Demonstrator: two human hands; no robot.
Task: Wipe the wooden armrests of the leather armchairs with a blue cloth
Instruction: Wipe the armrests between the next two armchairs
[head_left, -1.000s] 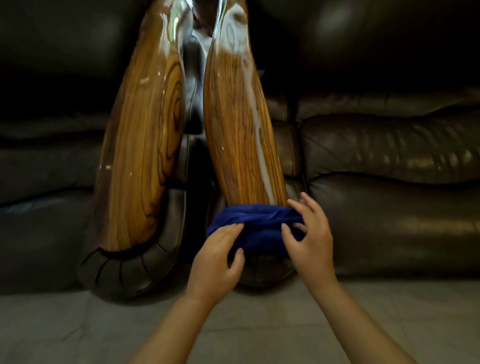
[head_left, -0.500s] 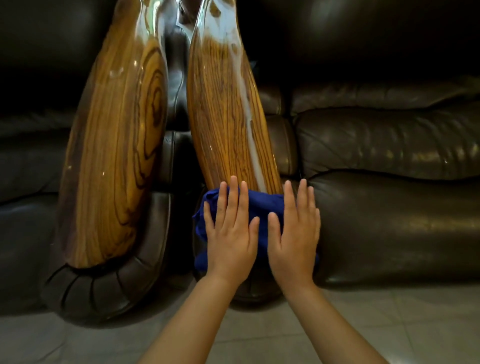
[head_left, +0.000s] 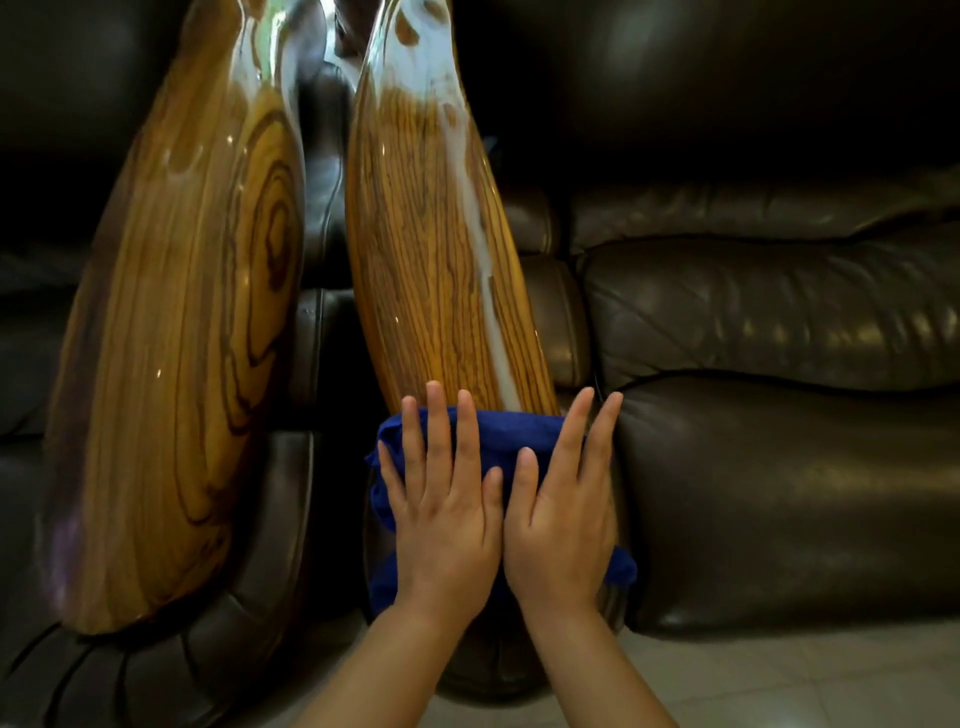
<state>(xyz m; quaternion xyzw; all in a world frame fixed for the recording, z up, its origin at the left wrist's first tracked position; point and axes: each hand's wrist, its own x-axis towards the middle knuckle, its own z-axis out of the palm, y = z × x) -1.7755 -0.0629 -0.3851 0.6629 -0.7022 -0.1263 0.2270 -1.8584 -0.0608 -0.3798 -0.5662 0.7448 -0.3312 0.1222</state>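
Note:
Two glossy wooden armrests stand side by side between dark leather armchairs. The right armrest (head_left: 441, 260) has a pale wet streak down its right side. A blue cloth (head_left: 506, 431) lies over its near end. My left hand (head_left: 447, 499) and my right hand (head_left: 563, 499) press flat on the cloth, thumbs side by side, fingers stretched forward. Most of the cloth is hidden under my palms; its edges show at the left and lower right. The left armrest (head_left: 182, 364) is broader and stands untouched.
A dark brown leather seat cushion (head_left: 779, 493) bulges right of my hands, with a back cushion (head_left: 769, 312) above it. The left chair's leather arm front (head_left: 156, 670) curves below the left armrest. Pale floor tiles (head_left: 779, 680) lie at the bottom right.
My hands went from gripping the cloth's edges to lying flat on it. They have moved closer together, and the view has shifted slightly closer to the armrest.

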